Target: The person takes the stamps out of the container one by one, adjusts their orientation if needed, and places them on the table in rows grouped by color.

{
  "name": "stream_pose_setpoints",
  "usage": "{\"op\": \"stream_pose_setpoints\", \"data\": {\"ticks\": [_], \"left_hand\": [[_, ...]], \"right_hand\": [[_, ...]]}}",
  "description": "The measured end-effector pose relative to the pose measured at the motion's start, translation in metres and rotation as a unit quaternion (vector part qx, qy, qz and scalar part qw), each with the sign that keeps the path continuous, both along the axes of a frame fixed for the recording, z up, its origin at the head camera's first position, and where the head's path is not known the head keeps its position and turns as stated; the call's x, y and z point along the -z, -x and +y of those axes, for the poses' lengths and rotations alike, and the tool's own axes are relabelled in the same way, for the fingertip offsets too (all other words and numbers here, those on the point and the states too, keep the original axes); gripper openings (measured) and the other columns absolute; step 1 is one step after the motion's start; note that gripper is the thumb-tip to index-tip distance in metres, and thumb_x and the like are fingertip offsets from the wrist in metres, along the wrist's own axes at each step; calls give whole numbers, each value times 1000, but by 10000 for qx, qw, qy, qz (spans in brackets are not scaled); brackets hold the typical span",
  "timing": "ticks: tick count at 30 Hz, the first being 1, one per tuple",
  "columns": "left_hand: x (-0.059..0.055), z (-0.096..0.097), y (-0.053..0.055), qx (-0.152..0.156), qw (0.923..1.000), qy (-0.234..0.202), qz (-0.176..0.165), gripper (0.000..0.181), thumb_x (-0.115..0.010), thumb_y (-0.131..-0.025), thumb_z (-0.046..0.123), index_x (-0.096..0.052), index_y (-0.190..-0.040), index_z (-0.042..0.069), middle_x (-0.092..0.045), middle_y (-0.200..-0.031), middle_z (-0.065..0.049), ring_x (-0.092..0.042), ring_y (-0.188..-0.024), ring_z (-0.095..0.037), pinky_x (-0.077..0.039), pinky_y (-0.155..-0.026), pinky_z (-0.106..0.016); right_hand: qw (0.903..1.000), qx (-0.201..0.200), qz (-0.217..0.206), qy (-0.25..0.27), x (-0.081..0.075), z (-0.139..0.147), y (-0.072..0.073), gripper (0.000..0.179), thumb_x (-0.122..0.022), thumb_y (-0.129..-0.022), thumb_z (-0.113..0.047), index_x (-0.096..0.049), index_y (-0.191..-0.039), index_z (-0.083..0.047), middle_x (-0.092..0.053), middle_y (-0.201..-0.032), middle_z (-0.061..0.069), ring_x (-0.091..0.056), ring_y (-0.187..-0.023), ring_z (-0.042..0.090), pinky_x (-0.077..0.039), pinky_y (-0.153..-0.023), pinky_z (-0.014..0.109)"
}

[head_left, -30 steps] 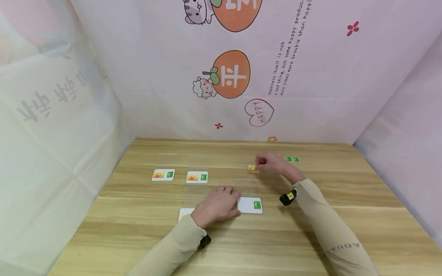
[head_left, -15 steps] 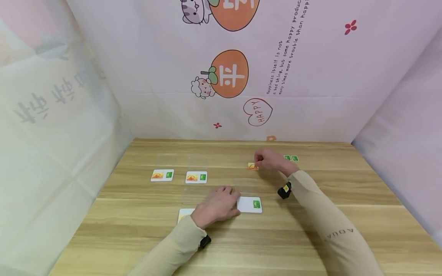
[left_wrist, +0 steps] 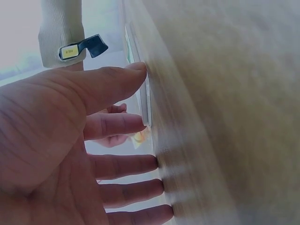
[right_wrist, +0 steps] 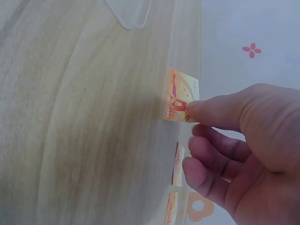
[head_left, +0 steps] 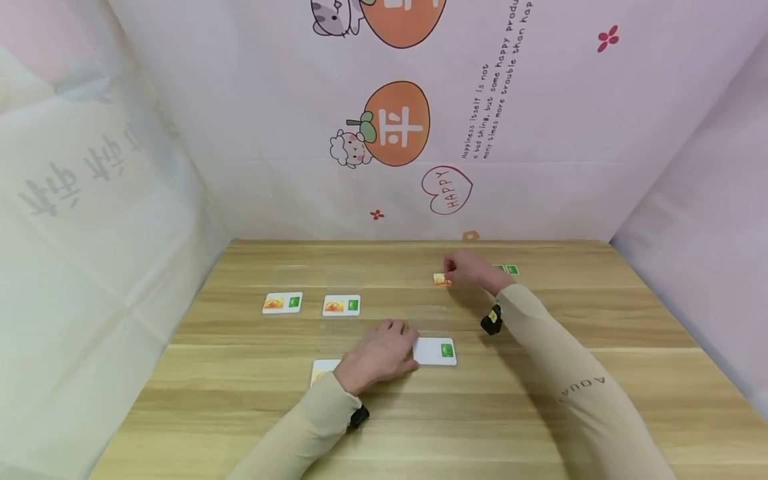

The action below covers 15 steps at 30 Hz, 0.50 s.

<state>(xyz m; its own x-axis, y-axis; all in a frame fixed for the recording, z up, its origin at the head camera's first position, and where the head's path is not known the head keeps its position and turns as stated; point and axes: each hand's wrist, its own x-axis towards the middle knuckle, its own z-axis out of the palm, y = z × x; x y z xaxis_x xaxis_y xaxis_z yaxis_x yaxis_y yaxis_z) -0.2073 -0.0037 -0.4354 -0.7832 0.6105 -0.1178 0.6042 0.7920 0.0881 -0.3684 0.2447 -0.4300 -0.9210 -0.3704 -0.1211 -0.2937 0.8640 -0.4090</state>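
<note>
In the head view my left hand (head_left: 379, 353) lies over the table beside a white card (head_left: 427, 352) that bears a green stamp (head_left: 447, 350) at its right end. The left wrist view shows those fingers straight, fingertips down at the wood, with thumb and index finger at the card's edge (left_wrist: 144, 101). Farther back, my right hand (head_left: 471, 270) pinches a yellow-orange stamp (right_wrist: 176, 96) between thumb and fingers. Below it in the right wrist view, a second orange stamp (right_wrist: 178, 166) and a third one (right_wrist: 171, 209) lie on the table.
Behind my right hand are green stamps (head_left: 512, 270). One card (head_left: 283, 303) and another card (head_left: 342, 305), each with an orange and a green stamp, lie to the left. My left wrist partly hides a third card (head_left: 323, 367). Clear plastic sheets (head_left: 428, 319) lie behind the cards.
My right hand has moved slightly back with the stamp pinched in it. The left hand stays in place by the card. The head view has shifted a little.
</note>
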Motion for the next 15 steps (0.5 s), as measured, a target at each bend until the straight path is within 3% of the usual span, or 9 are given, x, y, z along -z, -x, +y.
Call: {"op": "stream_pose_setpoints", "data": {"ticks": [7, 15], "left_hand": [[0, 1, -1, -39, 10000, 78, -18, 49, -63, -92, 48, -57, -131, 18, -54, -138, -10, -50, -130, -28, -47, -101, -46], [-1, 1, -1, -97, 9999, 94, 4, 51, -64, -92, 48, -57, -132, 17, -54, -138, -10, -50, -130, -28, -47, -101, -45]], "right_hand": [[9995, 167, 79, -255, 3, 0, 4, 5, -62, -92, -10, -62, -87, -8, -62, -83, 5, -54, -75, 18, -43, -65, 29], [9996, 94, 98, -250, 0, -2, 10, 6, -62, -92, -10, -62, -86, -8, -60, -82, 5, -54, -75, 18, -43, -64, 29]]}}
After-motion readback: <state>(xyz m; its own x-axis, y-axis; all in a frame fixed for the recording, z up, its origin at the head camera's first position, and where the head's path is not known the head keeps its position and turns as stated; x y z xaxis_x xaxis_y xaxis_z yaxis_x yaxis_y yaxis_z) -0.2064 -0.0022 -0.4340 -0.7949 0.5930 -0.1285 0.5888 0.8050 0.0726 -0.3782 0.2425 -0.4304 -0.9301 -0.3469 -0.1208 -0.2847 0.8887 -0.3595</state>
